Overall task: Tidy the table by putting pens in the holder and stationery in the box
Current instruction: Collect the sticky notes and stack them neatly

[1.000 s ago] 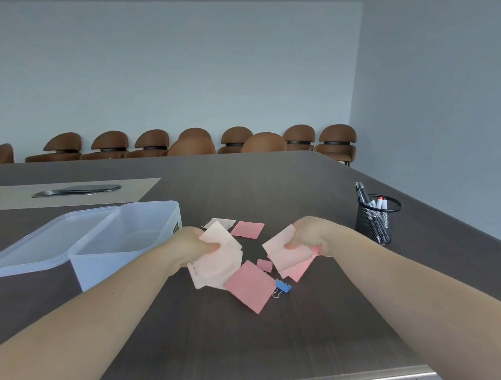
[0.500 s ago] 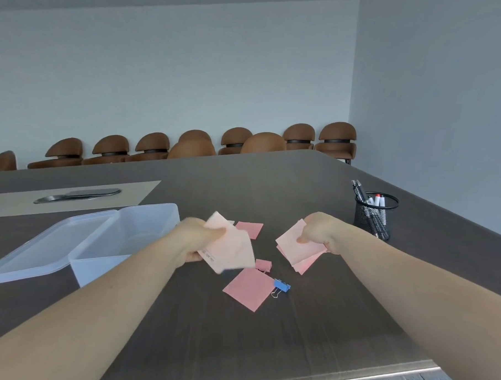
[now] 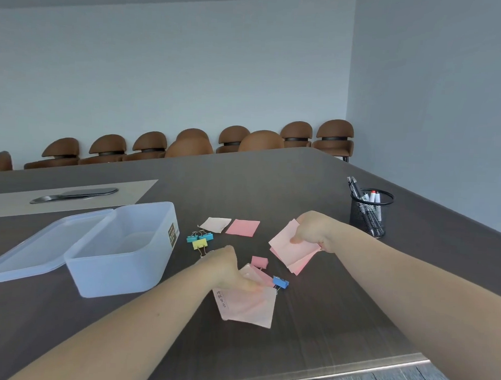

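My left hand (image 3: 231, 271) grips a stack of pale pink sticky notes (image 3: 248, 304) low over the table, on top of a darker pink note. My right hand (image 3: 318, 230) holds another stack of pink notes (image 3: 291, 250) just above the table. Between the hands lie a pink binder clip (image 3: 259, 261) and a blue binder clip (image 3: 280, 282). Teal and yellow clips (image 3: 199, 239) sit beside the open translucent box (image 3: 120, 258). Two loose notes, a pale note (image 3: 215, 224) and a pink note (image 3: 243, 227), lie farther back. The black mesh pen holder (image 3: 368, 215) at right holds several pens.
The box lid (image 3: 40, 246) leans against the box's left side. A beige mat with a flat metal plate (image 3: 74, 195) lies at the far left. The table's front edge (image 3: 350, 369) runs close below my arms. Brown chairs (image 3: 188, 142) line the far wall.
My left hand has moved its notes down and toward me, onto the darker pink note near the blue clip. That uncovered the teal and yellow clips. My right hand has barely shifted.
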